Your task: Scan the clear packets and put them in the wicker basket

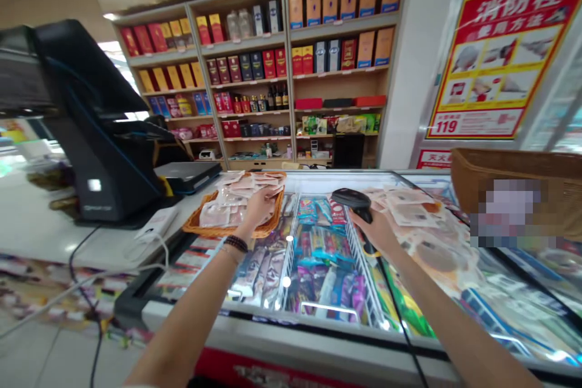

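Note:
My right hand (375,227) is wrapped round the handle of a black barcode scanner (352,199), whose cable hangs down over the freezer front. My left hand (261,206) reaches into an orange wicker basket (193,223) and its fingers are closed at the packets inside. Flat clear plastic packets (216,214) with pale pinkish contents fill this basket. What exactly the left fingertips pinch is hard to see, though they touch a packet. More flat packets (422,224) lie spread on the freezer glass to the right of the scanner.
Beneath both hands is a glass-topped chest freezer (300,330) with ice-cream packs in wire baskets. A black checkout terminal (104,151), a flat scale (188,176) and loose cables stand at left. A brown basket (464,194) sits at right. Stocked shelves (291,73) line the back wall.

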`<state>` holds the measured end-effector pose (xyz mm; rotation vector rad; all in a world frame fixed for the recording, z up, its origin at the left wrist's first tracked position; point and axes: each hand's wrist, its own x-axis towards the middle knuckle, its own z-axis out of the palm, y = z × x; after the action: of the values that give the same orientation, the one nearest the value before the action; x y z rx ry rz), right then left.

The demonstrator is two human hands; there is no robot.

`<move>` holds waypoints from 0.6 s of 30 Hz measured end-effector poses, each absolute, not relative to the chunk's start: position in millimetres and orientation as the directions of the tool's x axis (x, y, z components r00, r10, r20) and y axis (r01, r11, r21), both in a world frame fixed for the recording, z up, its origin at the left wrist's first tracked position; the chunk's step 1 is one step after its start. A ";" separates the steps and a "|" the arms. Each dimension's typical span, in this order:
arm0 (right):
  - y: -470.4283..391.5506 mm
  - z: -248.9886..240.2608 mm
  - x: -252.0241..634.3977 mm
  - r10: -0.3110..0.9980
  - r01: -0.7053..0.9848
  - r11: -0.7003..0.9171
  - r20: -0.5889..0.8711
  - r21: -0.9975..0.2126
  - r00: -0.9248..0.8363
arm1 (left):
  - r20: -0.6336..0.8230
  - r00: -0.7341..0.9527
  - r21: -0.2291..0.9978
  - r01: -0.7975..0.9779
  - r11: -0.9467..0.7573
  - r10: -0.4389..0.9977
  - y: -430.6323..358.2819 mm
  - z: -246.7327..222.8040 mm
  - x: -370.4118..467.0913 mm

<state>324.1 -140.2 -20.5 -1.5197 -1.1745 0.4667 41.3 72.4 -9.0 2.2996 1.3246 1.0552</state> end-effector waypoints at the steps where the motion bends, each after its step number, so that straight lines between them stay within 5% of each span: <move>1: -134.2 -20.7 314.8 0.864 0.420 0.107 0.293 -0.901 0.410 | 0.430 0.296 0.509 0.701 -0.500 0.853 74.5 -8.7 28.3; 10: -119.9 -35.1 267.5 0.928 0.437 0.109 0.249 -0.893 0.278 | 0.251 0.281 0.207 0.919 -0.335 0.926 69.6 -24.1 -10.1; 18: -111.8 -55.5 276.5 0.921 0.391 0.122 0.251 -0.912 0.298 | 0.366 0.098 0.449 0.853 -0.268 0.926 63.2 -28.9 -12.3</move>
<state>276.5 -111.8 -55.5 -1.4659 -1.2823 0.6062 -12.3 63.2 -28.9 2.2336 1.8207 0.8997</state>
